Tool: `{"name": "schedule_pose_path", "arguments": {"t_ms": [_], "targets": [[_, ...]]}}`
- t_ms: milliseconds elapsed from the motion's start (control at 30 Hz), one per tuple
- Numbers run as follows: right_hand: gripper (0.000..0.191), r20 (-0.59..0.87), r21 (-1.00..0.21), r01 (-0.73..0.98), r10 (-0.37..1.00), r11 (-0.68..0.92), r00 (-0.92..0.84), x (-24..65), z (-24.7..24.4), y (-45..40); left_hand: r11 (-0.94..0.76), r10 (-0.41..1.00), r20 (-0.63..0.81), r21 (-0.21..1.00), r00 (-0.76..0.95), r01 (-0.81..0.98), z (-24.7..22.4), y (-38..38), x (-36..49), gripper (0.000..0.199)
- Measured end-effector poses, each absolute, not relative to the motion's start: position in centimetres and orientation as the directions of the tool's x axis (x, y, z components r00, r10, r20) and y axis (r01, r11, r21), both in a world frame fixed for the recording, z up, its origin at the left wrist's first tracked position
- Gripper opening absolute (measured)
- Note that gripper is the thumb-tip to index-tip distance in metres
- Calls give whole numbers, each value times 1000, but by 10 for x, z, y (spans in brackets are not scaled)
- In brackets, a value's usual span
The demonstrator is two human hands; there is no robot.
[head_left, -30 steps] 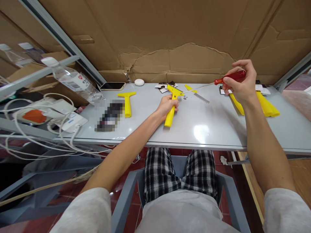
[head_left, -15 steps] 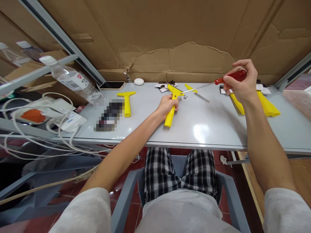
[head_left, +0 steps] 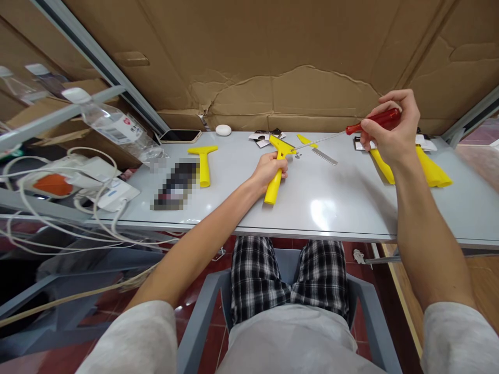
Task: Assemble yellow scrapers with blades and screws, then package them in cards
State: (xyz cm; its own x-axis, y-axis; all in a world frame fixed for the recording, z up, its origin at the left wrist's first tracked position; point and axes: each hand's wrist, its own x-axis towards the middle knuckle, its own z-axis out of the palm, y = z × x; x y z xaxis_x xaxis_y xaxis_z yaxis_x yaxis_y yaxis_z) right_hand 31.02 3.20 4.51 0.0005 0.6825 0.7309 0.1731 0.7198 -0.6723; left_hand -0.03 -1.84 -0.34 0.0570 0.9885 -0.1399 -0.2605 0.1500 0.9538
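My left hand [head_left: 270, 170] is wrapped round the handle of a yellow plastic scraper [head_left: 274, 188], its T-shaped head pointing away from me. In my right hand [head_left: 393, 127] is a screwdriver [head_left: 372, 121] with a clear red handle, held by the fingers. The long shaft slants down to the left, and its tip meets the scraper head. Beside the tip lie several small screws [head_left: 298, 155]. A flat metal blade [head_left: 325, 157] and a loose yellow head piece [head_left: 306, 140] rest just to their right.
Another yellow scraper [head_left: 204, 169] lies on the grey table [head_left: 304, 213] at left, near a pixelated dark object [head_left: 177, 186]. A phone [head_left: 181, 136] and a white oval case [head_left: 223, 130] sit behind. More yellow handles [head_left: 432, 167] are at right. Cables and a plastic bottle [head_left: 117, 127] crowd the left.
My right hand has shifted slightly up and to the right with the screwdriver, whose handle is turned a little. My left hand and the scraper have hardly moved.
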Motion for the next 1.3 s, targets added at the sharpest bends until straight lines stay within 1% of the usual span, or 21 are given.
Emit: {"name": "schedule_pose_path", "arguments": {"t_ms": [133, 233, 367, 533, 700, 867, 1033, 1167, 1300], "targets": [[69, 772, -624, 246, 634, 742, 49, 308, 47, 31, 161, 987, -148, 953, 67, -258, -3, -20, 0, 32], [64, 765, -626, 274, 644, 730, 33, 308, 49, 27, 154, 987, -138, 954, 79, -257, -3, -20, 0, 31], [60, 741, -653, 233, 671, 721, 0, 308, 53, 20, 143, 988, -125, 957, 85, -254, -4, -20, 0, 29], [61, 756, -640, 194, 654, 743, -13, 305, 52, 21, 156, 987, -139, 954, 82, -256, -3, -20, 0, 31], [66, 769, -627, 202, 639, 753, 4, 305, 47, 29, 151, 988, -136, 955, 78, -256, -4, -20, 0, 30], [63, 765, -628, 238, 643, 741, 15, 307, 46, 31, 150, 988, -133, 956, 82, -252, -5, -19, 0, 30], [68, 767, -629, 155, 641, 762, -38, 308, 49, 27, 151, 987, -132, 955, 91, -255, -4, -20, -1, 31], [68, 758, -641, 124, 650, 758, -56, 307, 49, 25, 147, 988, -128, 954, 90, -261, -3, -21, -1, 29], [69, 752, -645, 180, 659, 742, -24, 309, 46, 30, 155, 987, -136, 955, 90, -252, -3, -21, 0, 31]]}}
